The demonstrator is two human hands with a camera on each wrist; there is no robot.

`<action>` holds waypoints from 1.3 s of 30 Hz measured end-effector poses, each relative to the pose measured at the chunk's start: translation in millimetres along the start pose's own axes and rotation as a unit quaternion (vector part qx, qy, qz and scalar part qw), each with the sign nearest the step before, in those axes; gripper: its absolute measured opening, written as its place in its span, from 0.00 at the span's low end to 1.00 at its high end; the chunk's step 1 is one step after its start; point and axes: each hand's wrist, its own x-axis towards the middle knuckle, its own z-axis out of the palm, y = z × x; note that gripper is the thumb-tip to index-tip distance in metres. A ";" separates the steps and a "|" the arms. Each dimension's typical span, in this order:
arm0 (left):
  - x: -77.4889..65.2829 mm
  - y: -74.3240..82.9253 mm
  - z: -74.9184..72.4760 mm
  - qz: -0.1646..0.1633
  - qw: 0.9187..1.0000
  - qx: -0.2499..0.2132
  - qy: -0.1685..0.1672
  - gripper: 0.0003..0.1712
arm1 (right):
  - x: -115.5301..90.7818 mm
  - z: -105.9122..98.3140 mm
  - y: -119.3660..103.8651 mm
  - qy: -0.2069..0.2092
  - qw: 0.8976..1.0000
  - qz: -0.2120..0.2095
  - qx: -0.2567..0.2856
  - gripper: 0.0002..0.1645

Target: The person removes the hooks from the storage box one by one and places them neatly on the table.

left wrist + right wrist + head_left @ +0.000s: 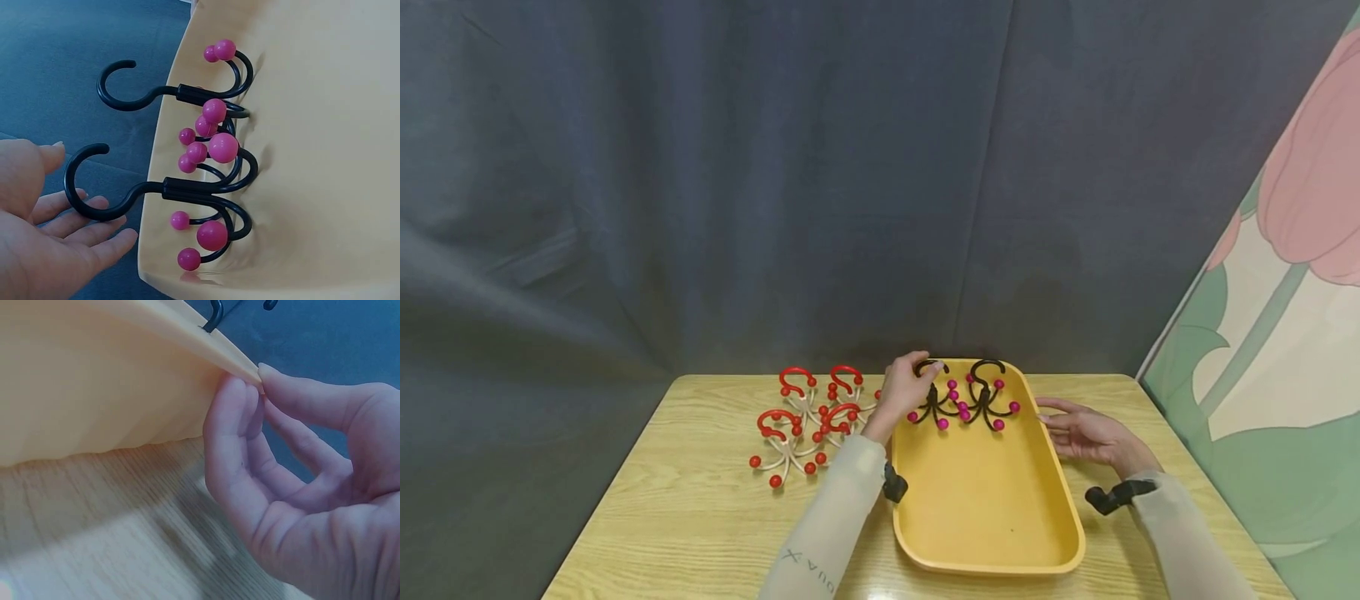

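A yellow tray [985, 508] holds two black multi-prong hooks with pink ball tips; the left hook [933, 400] and the right hook [984, 400] stand side by side at its far end. My left hand [906, 387] is at the left hook's curved top. In the left wrist view its fingers [94, 234] are extended and spread beneath that curve, with the thumb apart from it. My right hand [1086, 433] is at the tray's right side. Seen from the right wrist, its thumb and fingers [228, 425] pinch the tray's rim.
Left of the tray, several red-and-white multi-prong hooks [786, 446] with red ball tips stand grouped on the wooden table [677, 500]. A dark curtain [820, 208] hangs behind the table, and a flower-patterned panel [1285, 400] borders the right side.
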 end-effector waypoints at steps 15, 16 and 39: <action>-1.5 -3.8 3.7 0.039 0.999 -0.018 0.013 0.15 | -0.9 1.7 -2.3 -0.002 1.000 0.005 0.003 0.21; -1.8 -3.8 4.4 0.039 0.999 -0.017 0.015 0.15 | -1.0 1.9 -2.2 -0.003 1.000 0.006 0.003 0.21; -2.0 -5.5 15.6 0.017 0.999 -0.027 0.036 0.15 | -0.2 -0.1 0.1 -0.002 1.000 0.003 0.002 0.20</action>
